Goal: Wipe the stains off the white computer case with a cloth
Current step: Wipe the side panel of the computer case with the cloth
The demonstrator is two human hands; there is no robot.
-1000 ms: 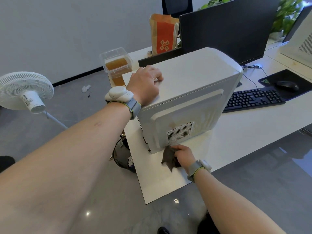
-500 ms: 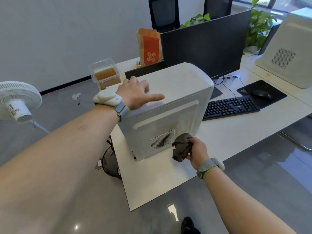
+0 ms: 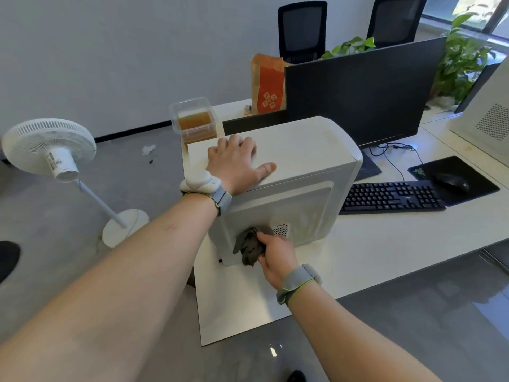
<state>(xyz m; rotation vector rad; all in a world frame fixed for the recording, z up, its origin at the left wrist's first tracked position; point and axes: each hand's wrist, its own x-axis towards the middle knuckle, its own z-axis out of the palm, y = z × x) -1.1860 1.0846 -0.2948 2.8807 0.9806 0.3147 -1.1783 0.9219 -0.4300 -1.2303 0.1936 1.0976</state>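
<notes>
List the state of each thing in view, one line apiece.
white computer case: upright on the desk, side panel smudged.
cloth: bunched, pressed against the case's lower side.
right hand: grips the cloth.
left hand: flat on the case's top.
monitor: screen dark.
fan: standing on the floor.
plastic container: lid on.

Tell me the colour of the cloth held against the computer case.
Dark brownish grey cloth, seen best in the head view.

Case (image 3: 297, 161) on desk (image 3: 385, 244), keyboard (image 3: 391, 197) right, monitor (image 3: 358, 92) seemingly behind.
</notes>
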